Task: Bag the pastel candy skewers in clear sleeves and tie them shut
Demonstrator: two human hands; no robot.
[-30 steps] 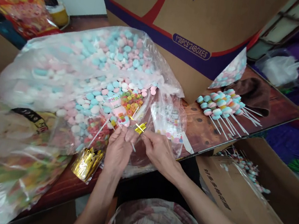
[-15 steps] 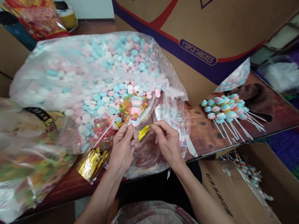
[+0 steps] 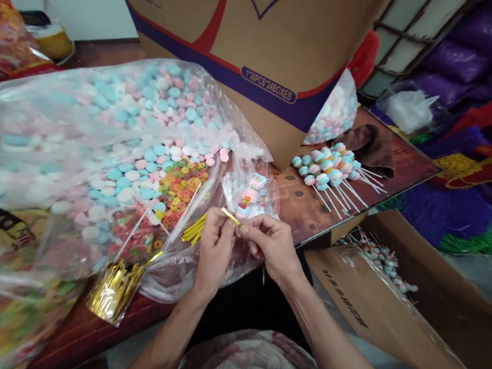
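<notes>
- Head view: left hand point(image 3: 217, 239) and right hand point(image 3: 268, 244) close together near table point(image 3: 299, 200) front edge, fingertips pinching gold tie point(image 3: 231, 216).
- Wrapped candy point(image 3: 251, 196) just beyond fingertips, base toward tie; presumably held so for access to wrapper neck.
- Gold-tie packet point(image 3: 113, 293) at front edge, left of hands; likely for reach.
- Candy skewers point(image 3: 329, 165) toward right corner, sticks outward, probably for easy grasping.

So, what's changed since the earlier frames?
The left hand and the clear-wrapped pastel candy moved right, past the bunch of shiny gold ties. The right hand moved right too, away from that bunch; one flat gold strip now stretches between the hands. The bunch and the pile of pastel marshmallow sticks stayed put.
</notes>
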